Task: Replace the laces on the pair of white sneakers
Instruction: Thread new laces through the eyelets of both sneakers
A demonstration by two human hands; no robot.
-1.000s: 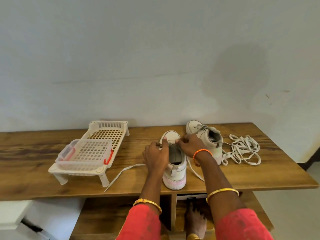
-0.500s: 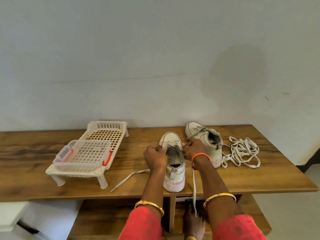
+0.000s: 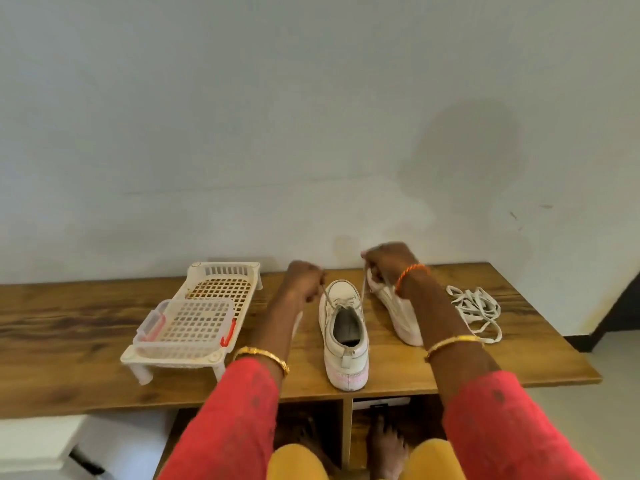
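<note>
Now both hands have lifted away from the near sneaker on the wooden table, the left hand and right hand each pinching one end of its lace and drawing it up and outward, where before they rested at the eyelets.

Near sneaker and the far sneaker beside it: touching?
Apart. The head view shows bare table between the near sneaker and the far sneaker.

Home: wood shoe bench; plain wall.
</note>
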